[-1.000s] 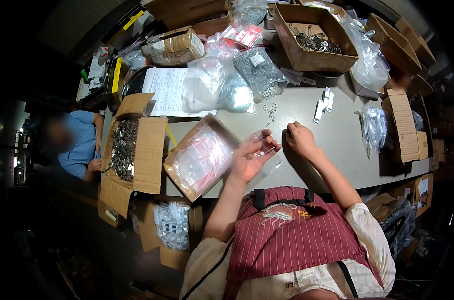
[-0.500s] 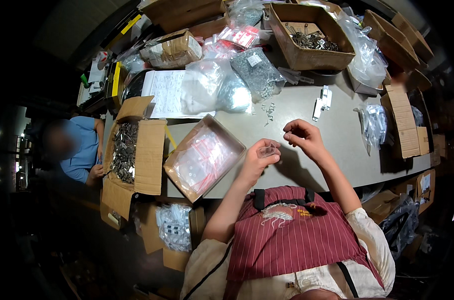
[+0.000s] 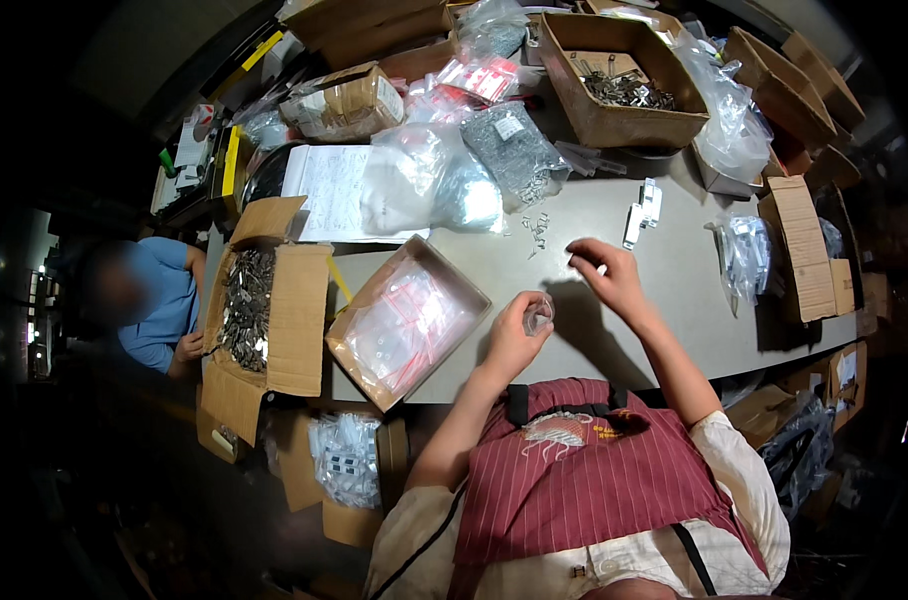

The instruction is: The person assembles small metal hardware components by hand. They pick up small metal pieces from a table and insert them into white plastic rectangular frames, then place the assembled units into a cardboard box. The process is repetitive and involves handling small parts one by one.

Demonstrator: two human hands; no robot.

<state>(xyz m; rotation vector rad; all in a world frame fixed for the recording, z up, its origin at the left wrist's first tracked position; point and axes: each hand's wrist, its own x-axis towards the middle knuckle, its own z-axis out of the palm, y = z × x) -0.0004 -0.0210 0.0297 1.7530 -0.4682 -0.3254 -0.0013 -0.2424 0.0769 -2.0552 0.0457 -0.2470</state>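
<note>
My left hand [image 3: 515, 335] is closed on a small clear plastic bag [image 3: 541, 314], whose film bulges out between thumb and fingers. To its right, my right hand [image 3: 610, 277] hovers over the grey table with thumb and fingertips drawn together; whatever they pinch is too small to make out. Just beyond the hands lies a loose scatter of small screws [image 3: 540, 236]. Beside my left hand stands an open cardboard box [image 3: 477, 291] holding flat clear bags with red edges [image 3: 406, 318]. Two white-and-metal fittings [image 3: 642, 212] rest past my right hand.
A carton of metal parts [image 3: 247, 312] stands at the left, near a seated person in blue [image 3: 164, 300]. Large clear bags [image 3: 514, 150] and a paper sheet [image 3: 326, 190] lie farther back. Another parts box [image 3: 629, 125] is behind them. Bagged pieces [image 3: 744, 252] lie at the right.
The bag in my left hand has gone from lying flat across the fingers to bulging open. My right hand has shifted only slightly, its fingers drawing together.
</note>
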